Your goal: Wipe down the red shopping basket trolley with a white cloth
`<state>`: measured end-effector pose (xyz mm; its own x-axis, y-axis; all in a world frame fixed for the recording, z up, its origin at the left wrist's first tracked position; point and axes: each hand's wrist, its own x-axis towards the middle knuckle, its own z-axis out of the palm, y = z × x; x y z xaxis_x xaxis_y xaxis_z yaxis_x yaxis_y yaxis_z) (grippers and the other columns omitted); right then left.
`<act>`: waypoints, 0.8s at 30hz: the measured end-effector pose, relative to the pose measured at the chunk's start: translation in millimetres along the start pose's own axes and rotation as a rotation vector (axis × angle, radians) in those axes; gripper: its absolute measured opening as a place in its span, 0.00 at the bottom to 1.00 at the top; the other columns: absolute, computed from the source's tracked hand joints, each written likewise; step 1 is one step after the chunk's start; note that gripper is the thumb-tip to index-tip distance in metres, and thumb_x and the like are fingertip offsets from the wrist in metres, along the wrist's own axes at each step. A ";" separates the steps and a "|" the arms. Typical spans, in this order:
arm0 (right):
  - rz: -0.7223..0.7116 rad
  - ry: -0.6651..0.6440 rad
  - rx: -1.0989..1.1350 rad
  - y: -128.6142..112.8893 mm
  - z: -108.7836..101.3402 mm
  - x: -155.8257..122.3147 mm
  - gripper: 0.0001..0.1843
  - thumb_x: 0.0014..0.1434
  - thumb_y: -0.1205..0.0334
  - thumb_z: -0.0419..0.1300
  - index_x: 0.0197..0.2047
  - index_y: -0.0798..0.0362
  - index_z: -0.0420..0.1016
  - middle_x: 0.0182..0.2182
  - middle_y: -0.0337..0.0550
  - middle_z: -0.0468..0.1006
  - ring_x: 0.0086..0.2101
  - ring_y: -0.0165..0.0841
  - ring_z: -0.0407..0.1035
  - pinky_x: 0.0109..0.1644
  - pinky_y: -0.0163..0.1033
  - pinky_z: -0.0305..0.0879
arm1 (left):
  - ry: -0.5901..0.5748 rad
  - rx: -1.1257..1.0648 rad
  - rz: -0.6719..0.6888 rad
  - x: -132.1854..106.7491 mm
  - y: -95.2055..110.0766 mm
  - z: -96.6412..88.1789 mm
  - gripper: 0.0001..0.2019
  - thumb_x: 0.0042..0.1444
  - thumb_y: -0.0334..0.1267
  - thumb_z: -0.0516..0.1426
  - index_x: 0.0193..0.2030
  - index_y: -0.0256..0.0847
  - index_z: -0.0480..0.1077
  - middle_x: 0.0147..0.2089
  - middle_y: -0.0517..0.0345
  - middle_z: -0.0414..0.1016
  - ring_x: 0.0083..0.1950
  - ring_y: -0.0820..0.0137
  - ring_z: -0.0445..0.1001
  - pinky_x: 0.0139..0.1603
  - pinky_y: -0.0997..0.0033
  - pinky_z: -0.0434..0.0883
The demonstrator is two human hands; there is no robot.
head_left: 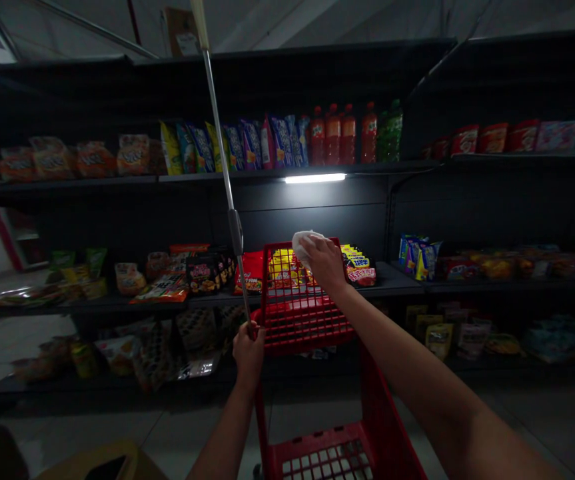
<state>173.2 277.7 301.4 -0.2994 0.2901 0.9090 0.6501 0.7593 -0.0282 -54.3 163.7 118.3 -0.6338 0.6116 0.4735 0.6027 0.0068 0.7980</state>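
Note:
My left hand (248, 353) is closed around a long metal pole (221, 150), which rises past the top of the view and ends in a pale tip. My right hand (323, 263) is raised over the far end of a red wire shopping cart (307, 320) and grips a crumpled white cloth (308, 247). The cloth could be a plastic bag; the dim light hides which. The pole stands just left of the cart, and its lower end is hidden behind my left hand.
Dark store shelves (287, 175) hold bags of snacks and a row of red-capped bottles (340, 135). A lit strip (315, 178) glows under the upper shelf. A tiled floor runs beneath the shelves, and a yellowish box (102, 463) sits at the bottom left.

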 end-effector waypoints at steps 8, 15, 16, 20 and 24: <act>0.214 0.110 0.179 53.4 3.5 -41.0 0.25 0.57 0.73 0.53 0.56 0.50 0.76 0.63 0.47 0.68 0.60 0.41 0.63 0.63 0.53 0.63 | -0.003 0.005 -0.017 0.7 1.4 0.5 0.09 0.53 0.41 0.58 0.41 0.45 0.71 0.38 0.57 0.79 0.43 0.63 0.78 0.45 0.67 0.71; 0.391 -0.045 0.035 30.8 -0.2 -178.6 0.29 0.55 0.76 0.53 0.58 0.47 0.75 0.59 0.50 0.70 0.59 0.42 0.66 0.63 0.52 0.66 | 0.002 0.014 -0.030 -1.4 -1.7 1.8 0.09 0.55 0.43 0.57 0.42 0.45 0.71 0.40 0.57 0.79 0.45 0.64 0.77 0.48 0.67 0.70; 0.410 -0.067 0.018 27.8 -0.2 -193.5 0.29 0.55 0.76 0.54 0.57 0.47 0.75 0.58 0.51 0.71 0.58 0.42 0.67 0.62 0.51 0.66 | 0.004 0.017 -0.029 -1.7 -2.4 1.7 0.10 0.55 0.43 0.57 0.43 0.45 0.70 0.40 0.57 0.79 0.45 0.64 0.77 0.49 0.67 0.70; 0.466 -0.065 0.010 22.9 4.6 -234.4 0.27 0.55 0.76 0.53 0.54 0.48 0.77 0.57 0.52 0.71 0.56 0.42 0.69 0.60 0.48 0.68 | 0.010 0.034 -0.022 -2.7 -2.9 0.6 0.10 0.55 0.42 0.57 0.43 0.44 0.70 0.40 0.57 0.79 0.44 0.64 0.77 0.49 0.66 0.69; 0.561 0.110 -0.007 -3.0 30.8 -242.4 0.28 0.58 0.73 0.47 0.58 0.53 0.72 0.59 0.56 0.68 0.60 0.43 0.65 0.60 0.56 0.67 | 0.019 0.054 -0.017 -5.0 -0.4 -1.1 0.11 0.55 0.43 0.58 0.44 0.44 0.71 0.40 0.56 0.79 0.44 0.63 0.77 0.50 0.65 0.69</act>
<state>222.3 223.1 68.4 0.1673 0.5846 0.7939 0.6932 0.5028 -0.5164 -51.9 159.8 116.0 -0.6529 0.5962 0.4671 0.6167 0.0604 0.7849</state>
